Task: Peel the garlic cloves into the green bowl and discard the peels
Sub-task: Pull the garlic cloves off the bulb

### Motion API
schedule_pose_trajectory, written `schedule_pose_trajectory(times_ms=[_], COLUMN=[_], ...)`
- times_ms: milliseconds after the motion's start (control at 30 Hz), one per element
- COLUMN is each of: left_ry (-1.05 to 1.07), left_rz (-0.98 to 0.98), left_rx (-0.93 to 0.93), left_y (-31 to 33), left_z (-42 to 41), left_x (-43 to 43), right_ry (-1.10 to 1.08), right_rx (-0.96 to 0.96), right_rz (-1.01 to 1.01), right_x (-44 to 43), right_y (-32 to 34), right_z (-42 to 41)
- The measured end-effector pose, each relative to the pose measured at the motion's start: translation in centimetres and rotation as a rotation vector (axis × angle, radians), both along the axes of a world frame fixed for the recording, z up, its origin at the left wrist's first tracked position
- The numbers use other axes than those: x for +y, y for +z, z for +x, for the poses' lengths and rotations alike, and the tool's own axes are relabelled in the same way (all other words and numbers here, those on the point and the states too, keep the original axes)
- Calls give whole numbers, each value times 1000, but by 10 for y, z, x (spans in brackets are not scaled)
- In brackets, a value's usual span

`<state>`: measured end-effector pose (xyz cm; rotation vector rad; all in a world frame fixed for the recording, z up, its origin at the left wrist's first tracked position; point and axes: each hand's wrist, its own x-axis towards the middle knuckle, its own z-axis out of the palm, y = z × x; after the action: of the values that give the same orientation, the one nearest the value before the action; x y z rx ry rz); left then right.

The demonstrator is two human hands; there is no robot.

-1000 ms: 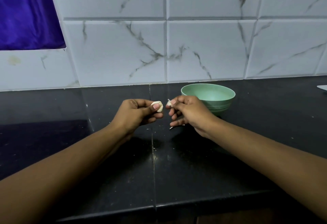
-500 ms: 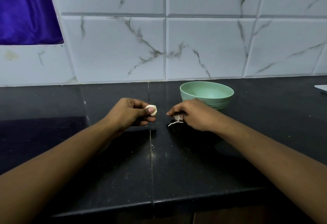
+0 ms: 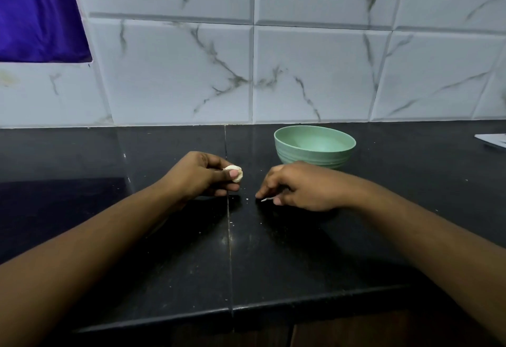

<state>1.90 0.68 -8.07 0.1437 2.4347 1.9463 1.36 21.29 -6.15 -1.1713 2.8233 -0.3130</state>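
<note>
The left hand point(image 3: 198, 178) pinches a clove point(image 3: 236, 173). The right hand point(image 3: 299, 186) curls over a peel point(image 3: 266, 199); its grip I cannot tell.

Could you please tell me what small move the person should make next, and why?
Probably carry the garlic clove in the left hand to the green bowl: it looks nearly bare, the bowl appears empty, and the right hand is down at a peel scrap on the countertop.

Marble-veined wall tiles point(image 3: 309, 72) behind black countertop point(image 3: 175, 264).
</note>
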Motion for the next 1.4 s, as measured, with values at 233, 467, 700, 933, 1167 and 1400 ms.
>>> schedule_pose_trajectory(times_ms=[233,467,700,933,1167,1400], left_ry=[-34,-18,-50,-15,-50,92], left_rz=[-12,-83,-60,-321,-523,-279], left_rx=[-11,-18,-26,59,217,286], left_y=[1,1,3,4,8,5], left_z=[2,2,1,-2,3,-2], left_x=[2,-2,-6,-12,-8,-1], right_ry=[-116,-17,-99,-223,-234,-226], right_rx=[-166,-270,-473,-668,-676,-655], right_rz=[-398,-579,-758,-805,-843,-926], right_x=[-15,-37,-32,-29,-29,-33], right_y=[23,-1,-13,-10,-11,-11], right_z=[-16,-34,-35,-32,-30,-28])
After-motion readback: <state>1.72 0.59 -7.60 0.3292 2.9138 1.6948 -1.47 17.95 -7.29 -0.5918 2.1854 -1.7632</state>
